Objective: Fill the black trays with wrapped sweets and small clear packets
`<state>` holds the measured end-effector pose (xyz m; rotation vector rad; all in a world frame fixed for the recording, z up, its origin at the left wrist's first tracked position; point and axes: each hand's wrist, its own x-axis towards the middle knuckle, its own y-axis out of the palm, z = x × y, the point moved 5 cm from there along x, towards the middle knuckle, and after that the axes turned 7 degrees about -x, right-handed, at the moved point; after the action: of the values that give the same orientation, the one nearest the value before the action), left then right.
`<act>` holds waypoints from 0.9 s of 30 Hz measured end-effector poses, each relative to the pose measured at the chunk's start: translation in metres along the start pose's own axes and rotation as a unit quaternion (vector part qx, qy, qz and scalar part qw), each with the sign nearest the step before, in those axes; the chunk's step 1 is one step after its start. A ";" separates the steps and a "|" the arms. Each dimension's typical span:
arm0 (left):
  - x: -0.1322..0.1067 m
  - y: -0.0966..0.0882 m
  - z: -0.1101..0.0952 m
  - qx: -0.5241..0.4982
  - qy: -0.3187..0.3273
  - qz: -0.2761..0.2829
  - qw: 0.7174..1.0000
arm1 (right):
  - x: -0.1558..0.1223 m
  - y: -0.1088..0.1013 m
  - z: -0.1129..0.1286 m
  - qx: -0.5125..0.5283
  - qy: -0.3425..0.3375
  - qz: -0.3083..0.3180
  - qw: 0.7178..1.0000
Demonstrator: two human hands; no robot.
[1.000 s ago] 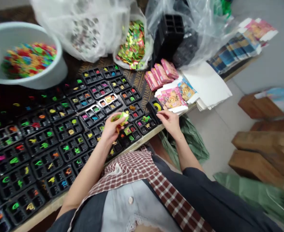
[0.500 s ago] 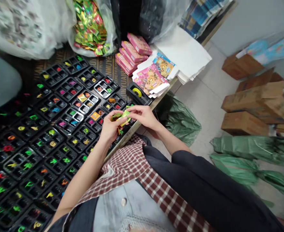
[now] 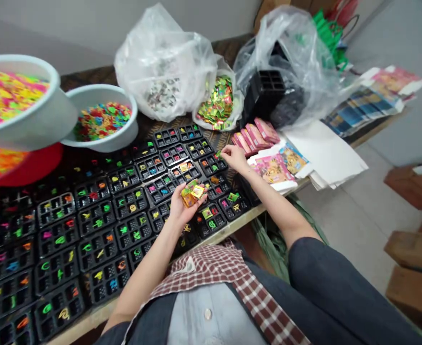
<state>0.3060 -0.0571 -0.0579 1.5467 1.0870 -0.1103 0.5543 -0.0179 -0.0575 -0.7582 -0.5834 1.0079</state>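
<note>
Leftmost: two pale basins (image 3: 105, 142), one red basin (image 3: 45, 165). Dozens of black trays (image 3: 97, 254) in rows. My left hand (image 3: 182, 207), palm up, cradles several foil packets (image 3: 193, 192) over trays, overlapping, exact count unclear. My right hand (image 3: 235, 158) pinches one green packet (image 3: 218, 154) above tray; about four pink boxes (image 3: 256, 136) just beside.

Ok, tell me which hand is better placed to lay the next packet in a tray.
Right, I'd judge: the right hand seems to pinch one green packet above a tray, while the left hand cups a pile of packets.
</note>
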 end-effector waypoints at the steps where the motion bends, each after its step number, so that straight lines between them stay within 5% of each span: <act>1: 0.002 -0.002 -0.004 -0.002 0.005 0.005 1.000 | 0.010 0.010 0.000 -0.026 0.003 0.020 0.999; 6: 0.016 -0.021 -0.019 0.014 0.018 -0.025 0.999 | 0.035 0.042 -0.001 -0.109 0.000 0.075 0.991; 11: 0.029 -0.029 -0.032 0.020 0.041 -0.041 0.998 | 0.035 0.047 0.008 -0.138 -0.013 0.104 0.985; 14: 0.034 -0.027 -0.038 0.034 0.053 -0.031 0.997 | 0.019 0.043 0.039 -0.074 -0.068 0.080 0.992; 18: 0.043 -0.025 -0.038 0.035 0.057 -0.048 0.997 | -0.020 0.059 0.086 0.093 -0.130 0.216 0.963; 20: 0.046 -0.024 -0.037 0.029 0.057 -0.054 0.996 | -0.033 0.064 0.100 0.127 -0.140 0.226 0.956; 27: 0.049 -0.026 -0.040 0.049 0.067 -0.028 0.996 | -0.014 0.069 0.088 0.160 -0.090 0.195 0.964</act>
<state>0.2968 0.0000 -0.0935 1.6306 1.2473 -0.1018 0.4468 0.0169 -0.0594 -0.5036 -0.4172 1.5063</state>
